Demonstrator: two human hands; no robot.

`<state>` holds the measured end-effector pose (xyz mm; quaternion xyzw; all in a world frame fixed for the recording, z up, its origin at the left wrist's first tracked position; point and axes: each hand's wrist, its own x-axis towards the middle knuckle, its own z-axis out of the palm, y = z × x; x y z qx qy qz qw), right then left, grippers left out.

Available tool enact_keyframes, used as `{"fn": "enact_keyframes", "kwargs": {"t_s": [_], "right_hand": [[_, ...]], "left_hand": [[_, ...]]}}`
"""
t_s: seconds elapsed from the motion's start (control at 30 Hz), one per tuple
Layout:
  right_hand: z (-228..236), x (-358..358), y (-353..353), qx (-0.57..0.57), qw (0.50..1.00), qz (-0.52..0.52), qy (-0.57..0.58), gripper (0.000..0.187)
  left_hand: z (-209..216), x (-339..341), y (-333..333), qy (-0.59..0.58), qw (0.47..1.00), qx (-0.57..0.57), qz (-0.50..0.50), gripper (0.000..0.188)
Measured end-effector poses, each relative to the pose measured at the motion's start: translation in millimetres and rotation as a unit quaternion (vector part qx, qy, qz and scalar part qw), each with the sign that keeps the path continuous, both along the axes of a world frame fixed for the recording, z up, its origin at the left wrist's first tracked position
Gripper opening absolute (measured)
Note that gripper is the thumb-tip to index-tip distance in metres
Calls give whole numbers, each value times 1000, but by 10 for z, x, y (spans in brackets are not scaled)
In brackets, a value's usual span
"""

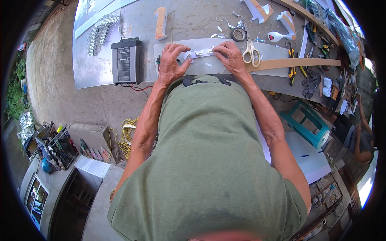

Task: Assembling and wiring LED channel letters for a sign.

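Note:
A short, narrow white strip (202,53) with small shiny parts lies crosswise in front of me on a pale translucent sheet (209,69). At its right end my right hand (230,57) pinches it between thumb and fingertips. My left hand (173,61) curves around the other end, thumb and forefinger apart; whether the thumb touches the strip is too small to tell. To the right of my right hand lie cream-handled scissors (251,54) and a roll of black tape (238,34). Small white scraps (208,64) are scattered about the strip.
A black power supply box (126,62) with wires stands left, beside strings of small modules (102,34). Curved white-and-brown letter-like pieces (161,24) lie at the back. Right are a brown strip (297,63), a cutter (291,66), a teal stool (307,123) and another person (358,138).

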<state>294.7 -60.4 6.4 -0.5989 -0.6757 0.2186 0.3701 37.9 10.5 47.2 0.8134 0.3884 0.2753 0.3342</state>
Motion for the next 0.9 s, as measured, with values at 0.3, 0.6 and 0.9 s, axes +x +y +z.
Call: {"fn": "enact_keyframes", "kwargs": {"t_s": [0.3,0.6,0.9], "right_hand": [[-1,4,-19,-29,1000,-7,4,15],[28,-16,-32,-51,998,-14,14,16],[12,-6,-22,-49,999,-19,2,16]], "left_hand": [[2052,-147,-203,-483,846,-129,-187,43],[2931,59,-654,-591,749,-119,-273,23],[2769,317,-502,-674,658,-53,-331,18]]}}
